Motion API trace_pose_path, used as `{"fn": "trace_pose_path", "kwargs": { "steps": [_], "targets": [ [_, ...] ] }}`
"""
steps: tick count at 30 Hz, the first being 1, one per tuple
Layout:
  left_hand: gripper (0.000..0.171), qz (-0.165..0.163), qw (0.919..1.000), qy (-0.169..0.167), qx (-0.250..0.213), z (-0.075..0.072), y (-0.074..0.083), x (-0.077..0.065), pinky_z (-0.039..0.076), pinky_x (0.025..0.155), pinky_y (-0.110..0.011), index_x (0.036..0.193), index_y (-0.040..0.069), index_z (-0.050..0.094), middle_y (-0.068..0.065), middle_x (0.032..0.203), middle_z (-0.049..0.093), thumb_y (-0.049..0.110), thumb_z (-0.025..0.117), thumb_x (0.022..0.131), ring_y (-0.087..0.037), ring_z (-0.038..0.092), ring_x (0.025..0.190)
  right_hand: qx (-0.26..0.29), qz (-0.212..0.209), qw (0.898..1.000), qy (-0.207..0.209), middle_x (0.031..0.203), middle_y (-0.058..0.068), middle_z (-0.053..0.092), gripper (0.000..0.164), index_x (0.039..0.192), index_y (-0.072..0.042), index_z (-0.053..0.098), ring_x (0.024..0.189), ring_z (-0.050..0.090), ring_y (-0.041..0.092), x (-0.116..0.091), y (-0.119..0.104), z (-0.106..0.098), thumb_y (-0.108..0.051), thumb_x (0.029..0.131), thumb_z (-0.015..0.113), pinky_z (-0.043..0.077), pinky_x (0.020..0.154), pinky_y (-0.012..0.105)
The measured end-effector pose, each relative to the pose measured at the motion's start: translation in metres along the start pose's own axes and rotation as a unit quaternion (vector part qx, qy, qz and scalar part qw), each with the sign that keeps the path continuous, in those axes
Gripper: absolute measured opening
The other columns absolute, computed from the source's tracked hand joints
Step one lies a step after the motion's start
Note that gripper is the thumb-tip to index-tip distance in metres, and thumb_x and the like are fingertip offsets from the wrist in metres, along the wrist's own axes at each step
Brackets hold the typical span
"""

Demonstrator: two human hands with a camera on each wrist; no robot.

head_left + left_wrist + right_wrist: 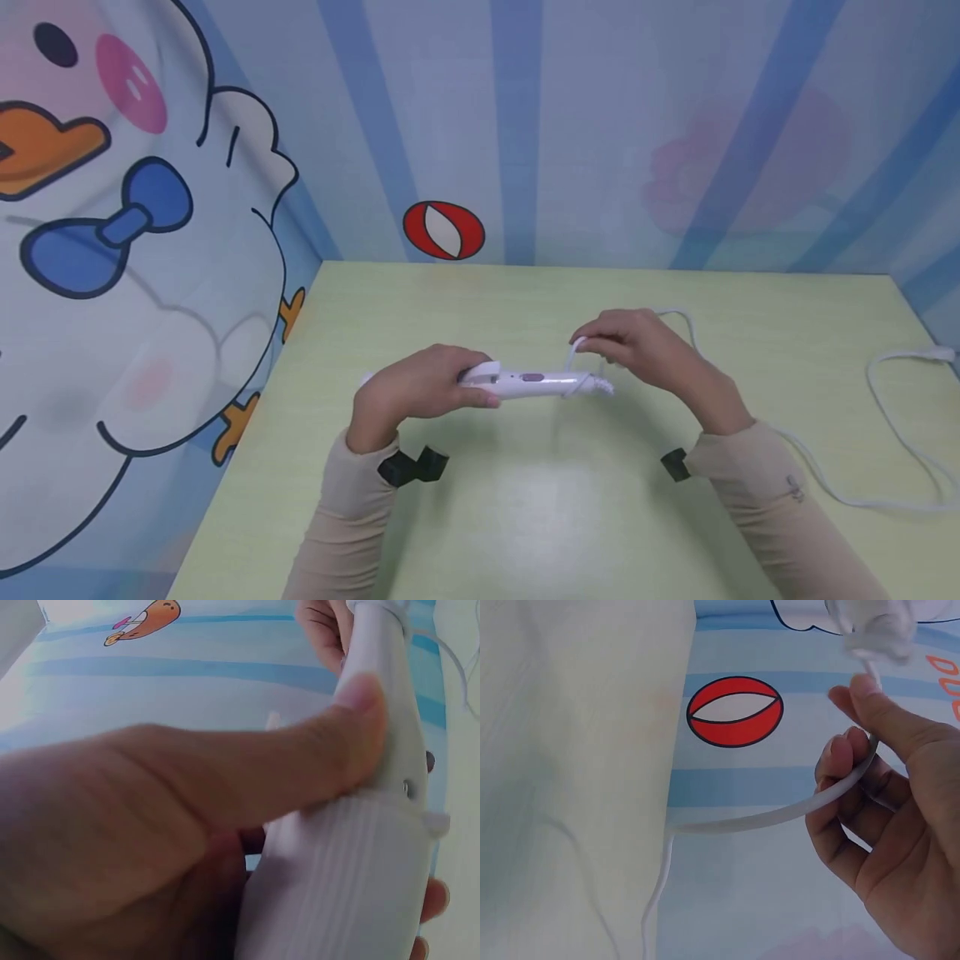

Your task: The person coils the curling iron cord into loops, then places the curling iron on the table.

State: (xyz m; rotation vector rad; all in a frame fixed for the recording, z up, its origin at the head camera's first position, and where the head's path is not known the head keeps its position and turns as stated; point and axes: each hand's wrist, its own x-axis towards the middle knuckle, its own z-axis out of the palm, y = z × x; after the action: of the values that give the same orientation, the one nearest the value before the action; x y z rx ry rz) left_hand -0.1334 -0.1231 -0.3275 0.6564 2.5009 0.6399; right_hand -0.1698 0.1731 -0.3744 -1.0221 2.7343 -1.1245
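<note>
- Plainly, from the head view, we hold a white hair iron (542,383) over the middle of the table (540,508), well apart from its back edge and lying roughly parallel to it.
- Our left hand (427,382) grips the iron near its left end, wrapped over the top; a button shows on the bare handle to the right.
- Our right hand (637,342) pinches a loop of the white cord (847,502) just above the handle's right end, where some turns of cord are wound.
- Past our right wrist the cord trails over the table to its right edge, with the plug (941,353) near the back right corner.
- In the left wrist view, our thumb (292,761) lies across the iron and fingertips (433,900) show at its far side, so we have it firmly held; our right hand is partly seen at the far end.
- In the right wrist view, we pinch the cord between thumb and finger, its length running over our curled fingers; the iron's end, blurred, is just beyond our fingertips.
</note>
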Motion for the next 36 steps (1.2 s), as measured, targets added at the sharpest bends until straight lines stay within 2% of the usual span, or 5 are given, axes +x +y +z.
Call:
{"fn": "trace_pose_path", "kwargs": {
  "steps": [7,15,20,26,36],
  "targets": [
    [0.033,-0.065,0.9962,0.034,0.046,0.007,0.003,0.005,0.043,0.068,-0.030,0.112,0.016,0.062,0.002,0.089,0.060,0.035,0.070,0.086,-0.015,0.053,0.077,-0.061,0.036,0.997,-0.014,0.088,-0.002,0.068,0.013,0.102,-0.011,0.071,0.069,0.055,0.009,0.005,-0.020,-0.002,-0.016,0.093,0.063,0.047,0.067,0.030],
    [0.042,-0.110,0.9846,0.087,0.105,0.016,0.012,0.014,0.043,0.069,-0.034,0.121,0.016,0.059,-0.002,0.091,0.061,0.038,0.068,0.087,-0.018,0.053,0.081,-0.087,0.072,0.994,0.006,0.073,0.000,0.063,0.013,0.095,-0.008,0.071,0.057,0.045,0.011,0.013,-0.043,0.009,-0.017,0.094,0.061,0.039,0.057,0.029],
    [0.043,-0.126,0.9759,0.156,0.087,0.023,0.011,0.018,0.042,0.068,-0.034,0.123,0.016,0.057,-0.003,0.091,0.059,0.040,0.066,0.089,-0.019,0.053,0.081,-0.037,0.113,0.992,0.050,0.065,0.001,0.057,0.021,0.107,-0.006,0.069,0.050,0.044,0.013,0.010,-0.050,0.019,-0.018,0.097,0.056,0.036,0.048,0.028],
    [0.043,-0.116,0.9662,0.222,0.059,0.026,0.008,0.021,0.043,0.067,-0.034,0.123,0.014,0.058,-0.004,0.091,0.059,0.040,0.065,0.090,-0.019,0.053,0.079,0.034,0.126,0.988,0.088,0.078,0.003,0.066,0.024,0.112,-0.007,0.065,0.059,0.054,0.012,0.005,-0.047,0.033,-0.021,0.100,0.049,0.040,0.051,0.027],
    [0.042,-0.088,0.9743,0.203,-0.043,0.019,-0.003,0.018,0.043,0.063,-0.031,0.125,0.019,0.058,-0.001,0.098,0.061,0.043,0.063,0.090,-0.019,0.055,0.080,0.104,0.075,0.987,0.094,0.084,0.000,0.066,0.024,0.117,-0.014,0.066,0.074,0.056,0.013,-0.006,-0.030,0.046,-0.021,0.101,0.049,0.041,0.059,0.027]
  ]
}}
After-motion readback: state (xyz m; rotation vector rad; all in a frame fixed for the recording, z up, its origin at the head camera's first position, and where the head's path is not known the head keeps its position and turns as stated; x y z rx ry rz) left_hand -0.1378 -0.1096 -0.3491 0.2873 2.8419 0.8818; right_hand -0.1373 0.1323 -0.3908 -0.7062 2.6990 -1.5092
